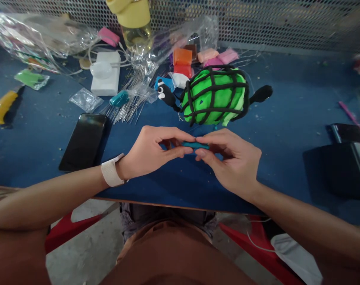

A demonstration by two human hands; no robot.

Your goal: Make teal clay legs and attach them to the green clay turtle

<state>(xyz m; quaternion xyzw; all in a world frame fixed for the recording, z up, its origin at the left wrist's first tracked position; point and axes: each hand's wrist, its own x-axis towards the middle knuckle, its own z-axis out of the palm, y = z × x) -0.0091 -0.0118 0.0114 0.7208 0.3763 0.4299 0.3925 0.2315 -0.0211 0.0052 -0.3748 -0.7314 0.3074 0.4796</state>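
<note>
Between my two hands is a small strip of teal modelling clay (196, 145), pinched at both ends above the blue table. My left hand (153, 148) grips its left end with thumb and fingertips; a pale band circles that wrist. The right end is held in the same way by my right hand (233, 156). Just beyond my fingers lies a clay turtle (217, 95) with a bright green shell crossed by black strips. Its black head with white eyes points left, and a black paddle-shaped piece sticks out on the right.
A black phone (84, 141) lies left of my hands. Behind are thin wires (128, 109), a teal clay lump (119, 99), coloured clay packs (182, 59), a yellow-topped jar (135, 23) and a white block (106, 79). A yellow-handled cutter (3, 107) is far left, a dark box (340, 170) right.
</note>
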